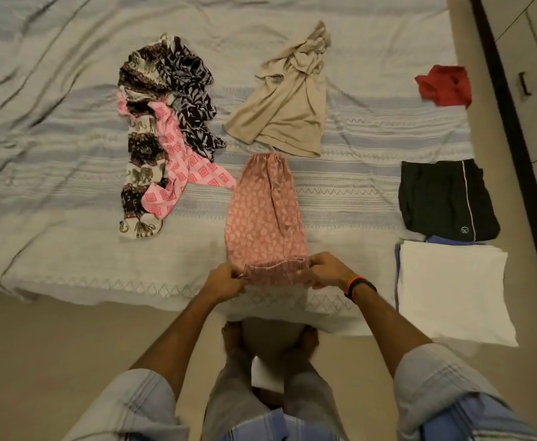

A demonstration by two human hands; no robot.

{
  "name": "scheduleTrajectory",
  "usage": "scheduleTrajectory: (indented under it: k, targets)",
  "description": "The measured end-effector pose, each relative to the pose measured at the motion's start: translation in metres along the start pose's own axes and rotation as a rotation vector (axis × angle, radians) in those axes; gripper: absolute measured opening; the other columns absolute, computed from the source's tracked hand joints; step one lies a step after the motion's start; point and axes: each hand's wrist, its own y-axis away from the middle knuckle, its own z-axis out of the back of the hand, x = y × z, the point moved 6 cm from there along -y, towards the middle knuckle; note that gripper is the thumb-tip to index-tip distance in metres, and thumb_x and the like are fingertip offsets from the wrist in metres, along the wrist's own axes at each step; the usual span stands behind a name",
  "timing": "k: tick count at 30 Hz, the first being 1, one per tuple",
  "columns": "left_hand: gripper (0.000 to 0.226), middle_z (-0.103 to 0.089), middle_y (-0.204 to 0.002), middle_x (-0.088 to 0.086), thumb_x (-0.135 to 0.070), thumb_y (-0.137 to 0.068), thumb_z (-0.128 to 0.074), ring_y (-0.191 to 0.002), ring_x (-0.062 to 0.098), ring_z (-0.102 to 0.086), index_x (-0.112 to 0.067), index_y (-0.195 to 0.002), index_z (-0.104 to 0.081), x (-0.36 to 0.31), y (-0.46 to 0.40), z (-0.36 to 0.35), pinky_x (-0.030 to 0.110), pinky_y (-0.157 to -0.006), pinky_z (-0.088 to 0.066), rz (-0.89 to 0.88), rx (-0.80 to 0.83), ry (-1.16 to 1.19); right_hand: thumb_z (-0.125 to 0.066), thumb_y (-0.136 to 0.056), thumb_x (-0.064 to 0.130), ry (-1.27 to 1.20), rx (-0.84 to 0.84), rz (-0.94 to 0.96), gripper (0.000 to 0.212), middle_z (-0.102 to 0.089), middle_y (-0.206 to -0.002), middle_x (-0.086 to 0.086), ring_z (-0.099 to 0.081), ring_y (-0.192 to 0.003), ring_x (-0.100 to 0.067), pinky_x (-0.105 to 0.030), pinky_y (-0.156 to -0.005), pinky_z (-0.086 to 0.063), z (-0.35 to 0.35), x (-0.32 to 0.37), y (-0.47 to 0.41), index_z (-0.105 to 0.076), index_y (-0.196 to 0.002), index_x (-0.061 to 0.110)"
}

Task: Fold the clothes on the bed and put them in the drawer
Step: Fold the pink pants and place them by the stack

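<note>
A pink patterned garment [265,211] lies lengthwise on the bed [54,138], folded into a narrow strip. My left hand [224,280] pinches its near left corner and my right hand [327,270] pinches its near right corner, lifting the near edge slightly. Beyond it lies a crumpled beige top [289,106]. To the left sits a heap of patterned clothes [162,122], black, pink and elephant print. A red cloth [445,85] lies crumpled at the far right. Folded black shorts [445,198] and a folded white cloth [452,288] rest at the right edge.
A cabinet with drawers [534,58] and a dark handle [523,84] stands to the right of the bed. The floor [54,345] lies below the bed's near edge, where my feet stand.
</note>
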Motion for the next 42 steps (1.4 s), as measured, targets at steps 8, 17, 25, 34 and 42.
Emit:
scheduleTrajectory:
  k: [8, 17, 25, 34, 42]
  targets:
    - [0.062, -0.058, -0.130, 0.003, -0.014, -0.081, -0.075, -0.117, 0.018, -0.056, -0.012, -0.136, -0.046, -0.036, -0.052, 0.023, 0.031, -0.096, -0.046, -0.134, -0.261, 0.317, -0.066, -0.092, 0.011, -0.355, -0.225, 0.217, 0.068, -0.035, -0.151, -0.003, -0.041, -0.133, -0.017, -0.035, -0.111, -0.039, 0.019, 0.040, -0.049, -0.026, -0.147, 0.009]
    - [0.058, -0.054, -0.134, 0.003, -0.013, -0.082, -0.072, -0.120, 0.025, -0.054, -0.020, -0.132, -0.045, -0.003, -0.101, -0.025, 0.032, -0.096, -0.046, -0.203, -0.074, -0.163, -0.056, -0.091, 0.013, 0.430, -0.131, 0.218, 0.042, -0.058, -0.132, -0.010, -0.054, -0.119, -0.029, -0.037, -0.099, -0.046, -0.035, 0.016, -0.101, -0.052, -0.133, 0.012]
    - [0.083, -0.011, -0.163, 0.010, -0.011, -0.090, -0.061, -0.149, 0.030, -0.014, -0.012, -0.156, -0.010, 0.023, -0.134, -0.062, 0.041, -0.122, -0.018, -0.249, -0.053, -0.738, -0.059, -0.084, 0.004, 1.028, -0.192, 0.334, 0.074, -0.021, -0.157, -0.020, -0.028, -0.140, -0.041, -0.052, -0.113, -0.032, -0.061, -0.010, -0.150, -0.026, -0.149, 0.016]
    - [0.040, -0.055, -0.137, 0.009, -0.011, -0.094, -0.048, -0.118, 0.029, -0.057, -0.015, -0.135, -0.047, 0.013, -0.130, -0.037, 0.041, -0.095, -0.049, -0.307, -0.070, -0.753, -0.047, -0.097, 0.003, 0.997, -0.212, 0.351, 0.029, -0.056, -0.123, -0.013, -0.063, -0.097, -0.032, -0.042, -0.078, -0.053, -0.046, -0.005, -0.151, -0.053, -0.125, 0.008]
    - [0.044, -0.062, -0.124, 0.005, -0.007, -0.086, -0.059, -0.113, 0.025, -0.058, -0.022, -0.127, -0.059, 0.005, -0.077, -0.030, 0.035, -0.093, -0.047, -0.286, 0.101, -0.786, -0.047, -0.099, 0.009, 1.025, -0.144, 0.259, 0.029, -0.066, -0.113, -0.011, -0.063, -0.103, -0.030, -0.040, -0.092, -0.051, -0.043, 0.002, -0.078, -0.069, -0.116, 0.017]
